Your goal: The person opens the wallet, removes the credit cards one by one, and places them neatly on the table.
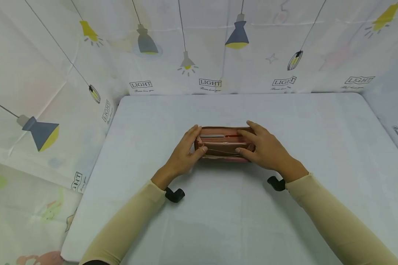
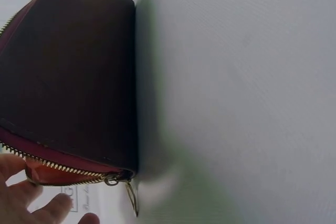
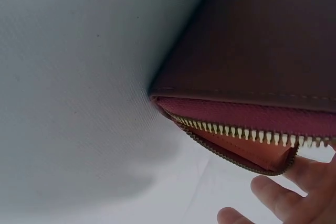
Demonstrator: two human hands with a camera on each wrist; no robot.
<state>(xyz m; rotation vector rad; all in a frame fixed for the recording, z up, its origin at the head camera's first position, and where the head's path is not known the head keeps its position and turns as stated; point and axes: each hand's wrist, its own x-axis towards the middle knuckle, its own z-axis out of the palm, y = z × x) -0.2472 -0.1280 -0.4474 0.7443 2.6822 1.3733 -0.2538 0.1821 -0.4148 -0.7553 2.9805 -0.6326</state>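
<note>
- A screened-off indoor nook is suggested; home or studio cannot be told.
- A white desk (image 1: 225,213) is enclosed on three sides by creased sheeting (image 1: 205,22).
- Lamps (image 1: 237,34) and "LIGHT" lettering (image 1: 210,83) are printed on it.

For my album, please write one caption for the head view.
Left hand and right hand hold an open wallet at its ends on a white table.

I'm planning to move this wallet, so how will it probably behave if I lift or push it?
The wallet may hold its shape: its stitched cover looks flat, not sagging. It could flop wider open, since the zipper is undone. The grey strip inside might slip out if tipped.
</note>
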